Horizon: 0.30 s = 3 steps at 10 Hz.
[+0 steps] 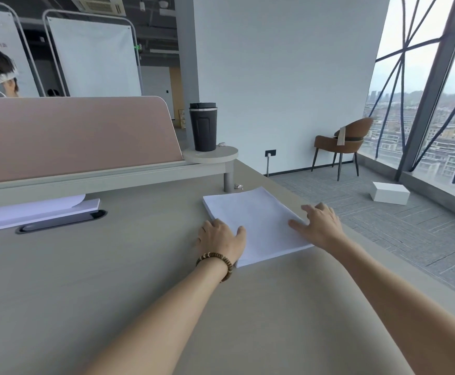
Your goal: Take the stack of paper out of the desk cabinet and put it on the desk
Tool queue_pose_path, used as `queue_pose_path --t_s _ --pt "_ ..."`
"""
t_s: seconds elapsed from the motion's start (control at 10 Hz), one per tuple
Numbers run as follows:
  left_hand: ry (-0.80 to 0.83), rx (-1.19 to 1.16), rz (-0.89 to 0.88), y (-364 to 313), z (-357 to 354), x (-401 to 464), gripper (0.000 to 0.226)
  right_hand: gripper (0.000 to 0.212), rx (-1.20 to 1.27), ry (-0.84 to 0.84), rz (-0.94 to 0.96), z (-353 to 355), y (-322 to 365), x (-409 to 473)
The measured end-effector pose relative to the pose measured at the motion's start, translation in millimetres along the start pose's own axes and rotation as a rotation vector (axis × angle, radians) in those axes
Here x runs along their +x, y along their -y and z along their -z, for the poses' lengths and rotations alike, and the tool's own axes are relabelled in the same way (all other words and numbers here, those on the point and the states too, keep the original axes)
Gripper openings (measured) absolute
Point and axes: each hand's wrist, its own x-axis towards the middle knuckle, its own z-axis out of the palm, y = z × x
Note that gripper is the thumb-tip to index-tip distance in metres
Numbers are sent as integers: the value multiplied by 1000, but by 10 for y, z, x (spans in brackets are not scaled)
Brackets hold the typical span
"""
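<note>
A white stack of paper [253,220] lies flat on the beige desk [112,266], near its right edge. My left hand [221,236], with a bead bracelet on the wrist, grips the stack's near left edge, thumb on top. My right hand [319,224] rests on the stack's right edge with the fingers spread over the top sheet. The desk cabinet is out of view.
A dark travel mug [203,127] stands on a small round shelf [213,155] behind the paper. A pink divider panel [72,136] runs along the back left, with white sheets [31,211] and a cable slot [61,221] below it. Another person sits behind the divider. A chair [341,143] and a white box [390,192] are on the floor to the right.
</note>
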Motion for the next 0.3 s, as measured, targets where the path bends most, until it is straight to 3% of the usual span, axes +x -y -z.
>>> queue_pose_path --t_s 0.3 --pt "-110 -71 -234 108 486 -349 56 57 117 -96 125 221 486 -498"
